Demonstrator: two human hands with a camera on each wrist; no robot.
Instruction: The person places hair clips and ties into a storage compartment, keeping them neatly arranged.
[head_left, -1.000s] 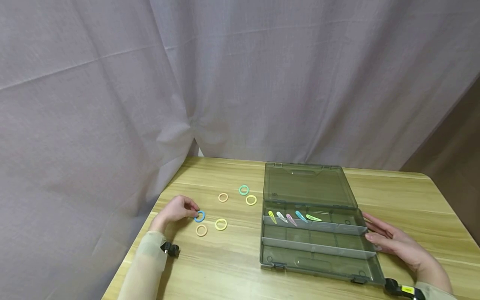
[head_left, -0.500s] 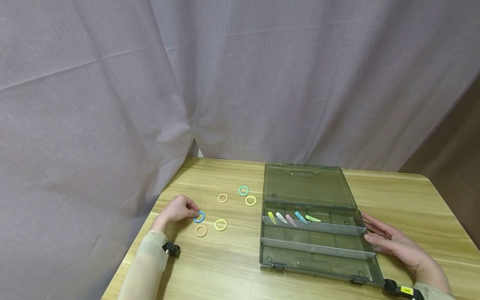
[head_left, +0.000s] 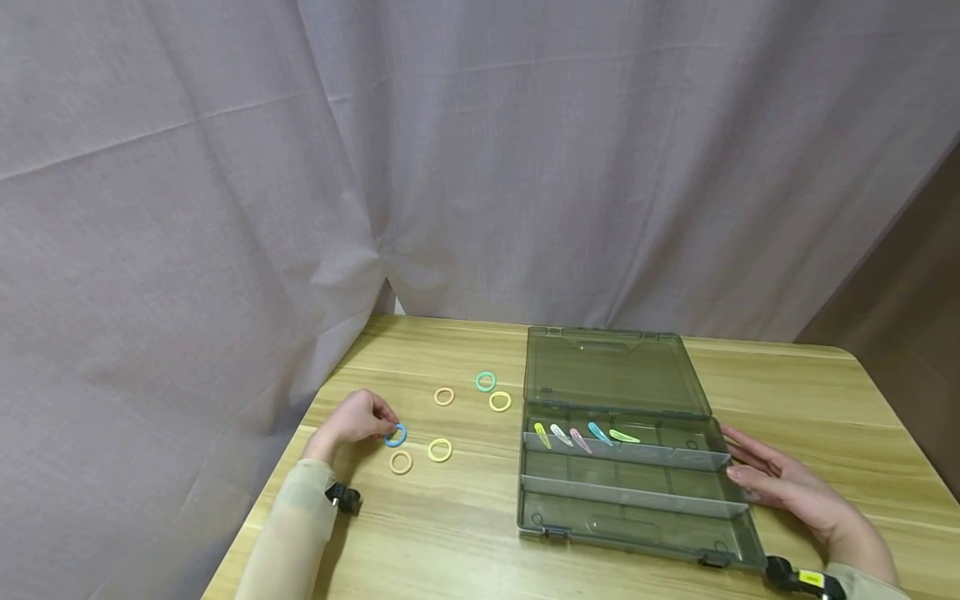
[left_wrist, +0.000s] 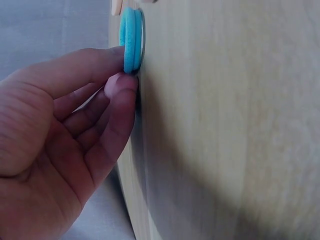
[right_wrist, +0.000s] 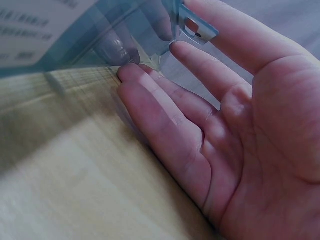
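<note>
My left hand (head_left: 356, 418) pinches a blue hair tie (head_left: 403, 436) at the table's left side. In the left wrist view the blue tie (left_wrist: 131, 42) stands on edge against the wood, between thumb and fingers. Near it lie a peach hair tie (head_left: 401, 473) and a yellow hair tie (head_left: 431, 452). On the right, my right hand (head_left: 806, 496) holds the side of a dark see-through storage box (head_left: 633, 547), thumb at the rim. The right wrist view shows fingers partly behind the clear plastic wall (right_wrist: 85, 55). Several snap hair clips (head_left: 580, 441) lie in the box's back compartment.
Another peach tie (head_left: 444, 406), a green tie (head_left: 486, 373) and a second yellow tie (head_left: 491, 403) lie farther back. The box lid (head_left: 615, 375) is folded back flat. Two dividers (head_left: 637, 497) cross the box. A grey curtain (head_left: 480, 208) hangs behind the wooden table (head_left: 450, 542).
The whole scene shifts very slightly in the head view. Both hands keep their places, the left at the blue hair tie and the right at the storage box.
</note>
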